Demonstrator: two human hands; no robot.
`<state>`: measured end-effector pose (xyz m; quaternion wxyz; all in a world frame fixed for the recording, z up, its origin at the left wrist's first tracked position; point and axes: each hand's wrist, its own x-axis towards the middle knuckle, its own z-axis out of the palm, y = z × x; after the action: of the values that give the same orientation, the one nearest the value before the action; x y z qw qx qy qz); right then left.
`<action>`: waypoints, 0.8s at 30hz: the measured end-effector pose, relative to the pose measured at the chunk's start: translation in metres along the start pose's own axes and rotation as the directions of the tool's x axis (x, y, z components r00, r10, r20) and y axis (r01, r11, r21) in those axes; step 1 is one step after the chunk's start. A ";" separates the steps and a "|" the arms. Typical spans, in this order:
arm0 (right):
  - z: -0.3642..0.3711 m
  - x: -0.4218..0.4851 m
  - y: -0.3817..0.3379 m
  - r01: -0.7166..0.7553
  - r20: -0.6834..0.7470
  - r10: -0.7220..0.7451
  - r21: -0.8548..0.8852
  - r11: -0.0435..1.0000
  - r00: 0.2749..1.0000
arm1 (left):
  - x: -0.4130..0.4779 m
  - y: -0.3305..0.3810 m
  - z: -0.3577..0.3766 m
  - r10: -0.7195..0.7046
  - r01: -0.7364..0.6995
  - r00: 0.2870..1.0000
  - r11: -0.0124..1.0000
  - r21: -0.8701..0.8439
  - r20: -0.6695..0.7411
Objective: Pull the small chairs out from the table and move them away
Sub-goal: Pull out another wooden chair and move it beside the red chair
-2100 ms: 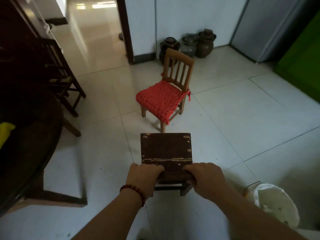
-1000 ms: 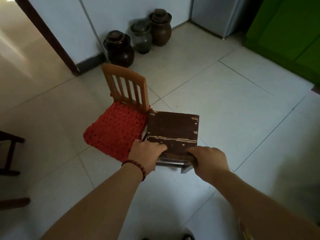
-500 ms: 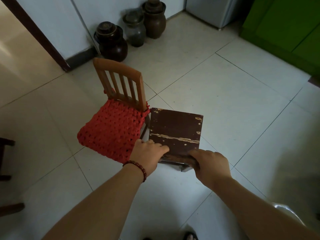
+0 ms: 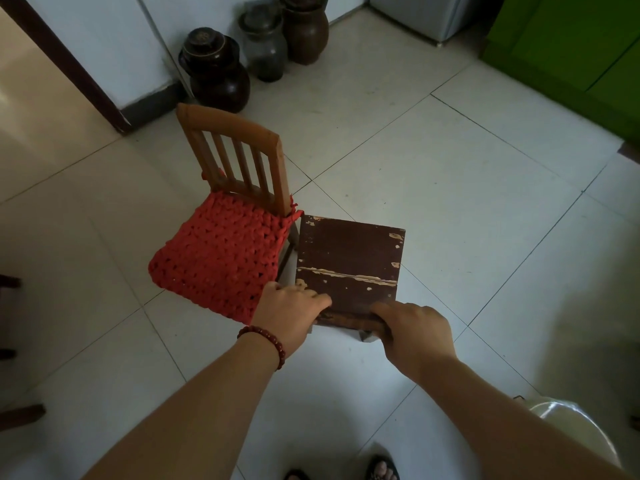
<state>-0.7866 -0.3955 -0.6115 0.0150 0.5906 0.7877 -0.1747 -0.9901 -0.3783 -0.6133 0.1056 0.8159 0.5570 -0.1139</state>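
Note:
A small dark brown wooden stool (image 4: 349,258) with chipped paint stands on the tiled floor, right beside a small wooden chair with a red knitted cushion (image 4: 221,251). My left hand (image 4: 287,313) grips the stool's near left corner, fingers lying over the top. My right hand (image 4: 412,330) grips the near right edge, fingers curled round it. The stool's left side nearly touches the chair's seat. Its legs are mostly hidden under the top.
Three dark ceramic jars (image 4: 218,71) stand against the white wall behind the chair. A green cabinet (image 4: 571,46) fills the upper right. A white plastic-lined bin (image 4: 568,431) sits at the lower right. Dark furniture legs (image 4: 10,351) show at the left edge.
The stool has travelled with both hands from in front of the red-cushioned chair to its right side. In the last half second it barely shifted.

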 end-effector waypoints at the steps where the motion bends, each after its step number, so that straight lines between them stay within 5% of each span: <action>1: -0.001 0.000 -0.001 -0.002 0.003 0.002 0.004 1.000 1.000 | 0.000 -0.001 0.001 -0.002 0.002 1.000 1.000 -0.007 0.002; 11: -0.008 0.004 -0.006 -0.106 0.045 0.103 0.072 0.992 0.994 | -0.001 0.000 -0.003 -0.080 0.072 0.997 0.942 -0.327 -0.013; 24: -0.084 0.010 -0.022 0.033 -0.100 -0.003 0.301 0.953 0.995 | -0.030 0.008 -0.076 -0.244 0.081 0.958 0.733 -0.676 -0.150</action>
<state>-0.7952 -0.3667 -0.5290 -0.1161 0.5867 0.7567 -0.2641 -0.9886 -0.3848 -0.5316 0.3128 0.6803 0.6388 0.1770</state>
